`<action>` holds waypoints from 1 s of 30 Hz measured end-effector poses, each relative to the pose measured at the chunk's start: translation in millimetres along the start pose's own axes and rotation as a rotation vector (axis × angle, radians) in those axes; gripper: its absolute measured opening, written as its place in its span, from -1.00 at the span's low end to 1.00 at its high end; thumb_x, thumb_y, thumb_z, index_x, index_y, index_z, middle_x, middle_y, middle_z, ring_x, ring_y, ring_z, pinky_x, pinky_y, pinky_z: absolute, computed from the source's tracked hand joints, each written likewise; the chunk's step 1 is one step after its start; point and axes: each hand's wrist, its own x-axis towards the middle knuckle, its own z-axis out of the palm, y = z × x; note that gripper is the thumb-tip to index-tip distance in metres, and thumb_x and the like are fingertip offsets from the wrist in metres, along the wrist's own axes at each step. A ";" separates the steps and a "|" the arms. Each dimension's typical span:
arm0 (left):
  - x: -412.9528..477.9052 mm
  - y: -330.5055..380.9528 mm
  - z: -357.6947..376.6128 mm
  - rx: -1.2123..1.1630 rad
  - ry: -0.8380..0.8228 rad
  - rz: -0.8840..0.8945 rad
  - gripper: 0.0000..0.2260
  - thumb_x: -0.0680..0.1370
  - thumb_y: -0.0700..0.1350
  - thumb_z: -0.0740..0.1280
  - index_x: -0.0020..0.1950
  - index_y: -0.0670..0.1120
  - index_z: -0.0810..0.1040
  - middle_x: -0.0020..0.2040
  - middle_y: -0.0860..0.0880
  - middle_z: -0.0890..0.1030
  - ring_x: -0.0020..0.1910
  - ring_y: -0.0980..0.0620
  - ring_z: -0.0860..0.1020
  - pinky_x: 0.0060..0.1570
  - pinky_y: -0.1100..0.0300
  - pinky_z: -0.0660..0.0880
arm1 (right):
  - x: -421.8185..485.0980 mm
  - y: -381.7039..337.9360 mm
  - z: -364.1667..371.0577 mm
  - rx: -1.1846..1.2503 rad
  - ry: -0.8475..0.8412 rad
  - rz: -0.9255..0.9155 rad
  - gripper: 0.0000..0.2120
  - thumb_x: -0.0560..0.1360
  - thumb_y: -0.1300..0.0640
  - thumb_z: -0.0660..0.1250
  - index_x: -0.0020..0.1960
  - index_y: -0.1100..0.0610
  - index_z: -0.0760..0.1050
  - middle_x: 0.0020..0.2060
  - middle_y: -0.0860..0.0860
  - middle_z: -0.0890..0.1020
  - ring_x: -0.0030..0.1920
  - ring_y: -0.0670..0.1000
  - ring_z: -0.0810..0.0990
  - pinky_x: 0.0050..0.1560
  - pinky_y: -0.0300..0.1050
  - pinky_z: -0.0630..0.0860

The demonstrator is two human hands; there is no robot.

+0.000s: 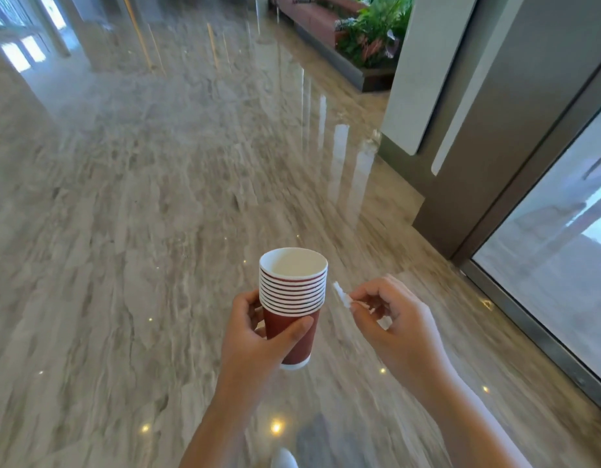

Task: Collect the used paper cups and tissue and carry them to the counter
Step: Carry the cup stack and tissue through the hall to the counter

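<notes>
Nearest, our left hand has its grip clamped round a stack of red paper cups, held upright; just beside it our right hand pinches a small white tissue. Beneath spreads a glossy grey marble floor, a glass door at right, a planter of green plants far ahead.

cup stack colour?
Dark red cups with white rims and a white base band, held in the left hand; head view.
</notes>
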 end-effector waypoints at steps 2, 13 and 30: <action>44.8 5.7 -2.4 -0.002 0.005 0.003 -0.41 0.00 0.12 0.53 -0.03 0.06 0.47 -0.06 0.04 0.62 -0.15 0.26 0.61 -0.30 0.42 0.49 | 39.7 1.2 14.3 -0.008 0.012 -0.024 -0.66 0.36 0.33 0.41 -0.24 -0.13 0.44 -0.31 -0.15 0.53 -0.24 -0.19 0.48 -0.25 -0.45 0.36; 257.7 -2.0 51.5 0.046 -0.063 -0.022 -0.40 0.01 0.18 0.54 -0.01 0.11 0.48 -0.09 0.24 0.63 -0.11 0.27 0.61 -0.28 0.43 0.49 | 225.2 92.5 36.8 -0.010 0.093 0.116 -0.66 0.34 0.41 0.41 -0.26 -0.05 0.48 -0.35 -0.05 0.53 -0.31 -0.13 0.45 -0.30 -0.44 0.34; 626.8 21.3 206.6 0.052 -0.137 -0.019 -0.39 -0.02 0.11 0.54 -0.02 0.05 0.47 -0.12 0.07 0.64 -0.19 0.27 0.61 -0.33 0.43 0.48 | 589.1 220.9 11.5 0.066 0.209 0.196 -0.69 0.36 0.40 0.39 -0.26 -0.03 0.51 -0.34 -0.05 0.54 -0.29 -0.10 0.47 -0.28 -0.43 0.36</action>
